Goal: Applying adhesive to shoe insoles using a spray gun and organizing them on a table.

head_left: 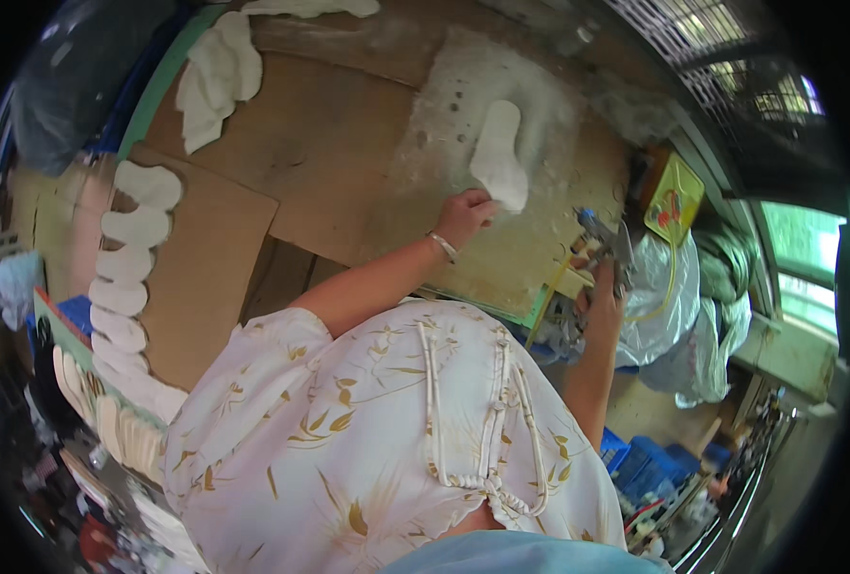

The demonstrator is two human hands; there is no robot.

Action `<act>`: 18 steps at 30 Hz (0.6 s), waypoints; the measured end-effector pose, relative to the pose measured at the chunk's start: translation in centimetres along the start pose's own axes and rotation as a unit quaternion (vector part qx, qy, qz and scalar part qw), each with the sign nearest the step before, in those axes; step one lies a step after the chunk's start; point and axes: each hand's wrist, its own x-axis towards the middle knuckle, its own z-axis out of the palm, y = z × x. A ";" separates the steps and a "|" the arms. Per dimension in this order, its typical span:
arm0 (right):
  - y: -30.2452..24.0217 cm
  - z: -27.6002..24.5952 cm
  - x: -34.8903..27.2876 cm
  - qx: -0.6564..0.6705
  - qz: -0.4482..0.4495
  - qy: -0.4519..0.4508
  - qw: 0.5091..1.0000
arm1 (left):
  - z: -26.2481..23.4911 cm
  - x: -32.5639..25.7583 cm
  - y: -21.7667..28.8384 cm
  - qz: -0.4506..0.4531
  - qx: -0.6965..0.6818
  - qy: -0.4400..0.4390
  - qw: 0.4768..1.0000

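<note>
My left hand reaches forward and pinches the near end of a white shoe insole, which lies flat on a whitish, spray-stained board. Off the board's right edge, my right hand is closed around the grip of a metal spray gun, held upright with a yellow hose trailing from it. The gun is a short way right of the insole and not touching it. A bracelet sits on my left wrist.
A row of several white insoles lies overlapped along a brown cardboard sheet at left. More white pieces pile at the top left. A yellow tin, plastic bags, blue crates and a window sit at right.
</note>
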 end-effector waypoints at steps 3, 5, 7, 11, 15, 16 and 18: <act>1.1 -1.8 -1.5 -0.033 0.006 0.004 0.999 | 0.4 -1.4 5.9 0.048 -0.110 -0.009 0.993; 1.5 -2.5 -1.9 -0.047 0.004 -0.013 0.999 | 0.1 -2.9 8.8 0.097 -0.264 -0.053 0.958; 1.7 -2.7 -1.8 -0.067 0.001 -0.033 0.997 | -1.3 -4.8 10.6 0.143 -0.320 -0.028 0.936; 0.5 -1.4 -1.8 -0.089 -0.006 -0.099 0.991 | -5.0 -9.5 12.3 0.243 -0.422 0.002 0.874; 0.5 0.1 -1.1 -0.113 -0.007 -0.190 0.975 | -9.4 -14.8 13.0 0.333 -0.452 0.071 0.825; 0.7 0.4 -0.9 -0.121 -0.009 -0.206 0.971 | -10.5 -16.3 13.3 0.360 -0.451 0.099 0.811; 0.5 1.6 -1.3 -0.139 -0.018 -0.240 0.961 | -13.9 -19.1 13.5 0.394 -0.454 0.122 0.790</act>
